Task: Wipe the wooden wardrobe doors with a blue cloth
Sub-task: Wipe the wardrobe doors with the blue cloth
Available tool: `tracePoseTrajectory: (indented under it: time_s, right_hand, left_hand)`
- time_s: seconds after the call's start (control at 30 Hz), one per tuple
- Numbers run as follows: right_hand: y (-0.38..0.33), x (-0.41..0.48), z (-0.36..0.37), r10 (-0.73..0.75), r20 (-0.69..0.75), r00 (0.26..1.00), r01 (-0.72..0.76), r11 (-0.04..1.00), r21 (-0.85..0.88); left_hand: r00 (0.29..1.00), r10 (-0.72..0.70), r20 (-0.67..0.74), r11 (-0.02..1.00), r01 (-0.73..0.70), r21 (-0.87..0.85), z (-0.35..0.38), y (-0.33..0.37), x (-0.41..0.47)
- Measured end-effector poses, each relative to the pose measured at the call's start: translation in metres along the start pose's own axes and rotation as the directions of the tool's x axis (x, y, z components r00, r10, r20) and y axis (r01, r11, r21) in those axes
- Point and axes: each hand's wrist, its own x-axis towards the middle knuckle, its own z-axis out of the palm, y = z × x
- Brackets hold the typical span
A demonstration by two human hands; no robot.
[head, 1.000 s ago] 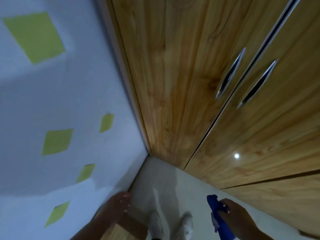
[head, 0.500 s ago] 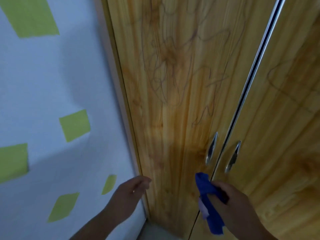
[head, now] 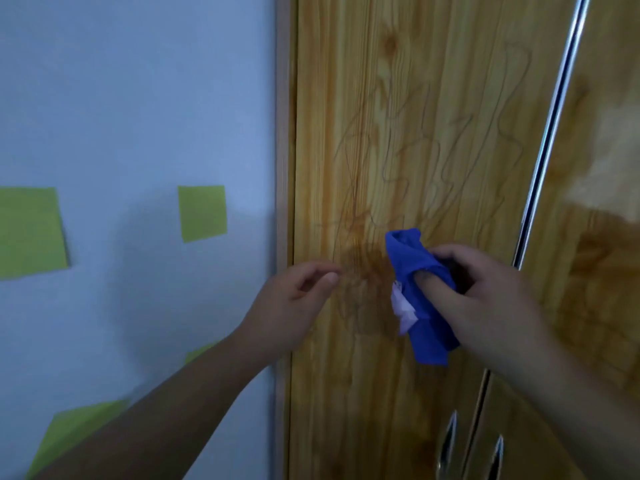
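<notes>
Right hand (head: 491, 299) grips crumpled blue cloth (head: 420, 289) against glossy, grained wardrobe door (head: 398, 133). Left hand (head: 291, 306) loosely curled, holding nothing.

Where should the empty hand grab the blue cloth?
Probably take the crumpled blue cloth by its loose top end, coming from the left. That end sticks up free above the right hand, whose grip covers the middle, and the empty left hand hovers on that side.

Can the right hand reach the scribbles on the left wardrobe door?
Probably yes: the right hand grips the blue cloth close in front of the scribbles on the left door, and nothing stands between them.
</notes>
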Motion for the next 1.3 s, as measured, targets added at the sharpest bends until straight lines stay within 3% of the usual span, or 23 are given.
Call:
tracePoseTrajectory:
  time_s: [0.3, 0.63, 0.8, 0.97, 1.13, 1.3]
  right_hand:
    - [-0.072, 0.099, -0.027, -0.287, -0.051, 0.956, 0.260, 0.917, -0.302]
    - [-0.112, 0.176, -0.022, -0.421, 0.009, 0.907, 0.308, 0.650, -0.695]
    - [-0.115, 0.208, -0.006, -0.497, 0.034, 0.867, 0.273, 0.417, -0.867]
    - [-0.095, 0.223, 0.020, -0.448, 0.084, 0.890, 0.216, 0.254, -0.943]
    - [-0.077, 0.211, 0.048, -0.473, 0.111, 0.874, 0.230, 0.200, -0.952]
    - [-0.063, 0.187, 0.084, -0.451, 0.264, 0.853, 0.388, 0.209, -0.898]
  left_hand:
    - [0.929, 0.233, -0.286, 0.962, -0.177, 0.208, -0.051, 0.023, 0.102]
    - [0.777, 0.568, -0.271, 0.746, -0.348, 0.568, -0.060, 0.014, 0.183]
    - [0.793, 0.539, -0.283, 0.748, -0.296, 0.594, -0.044, -0.016, 0.200]
    - [0.764, 0.582, -0.277, 0.730, -0.341, 0.592, -0.034, -0.038, 0.210]
    - [0.762, 0.595, -0.258, 0.728, -0.373, 0.576, -0.035, -0.045, 0.213]
    - [0.765, 0.594, -0.249, 0.735, -0.389, 0.556, -0.036, -0.044, 0.211]
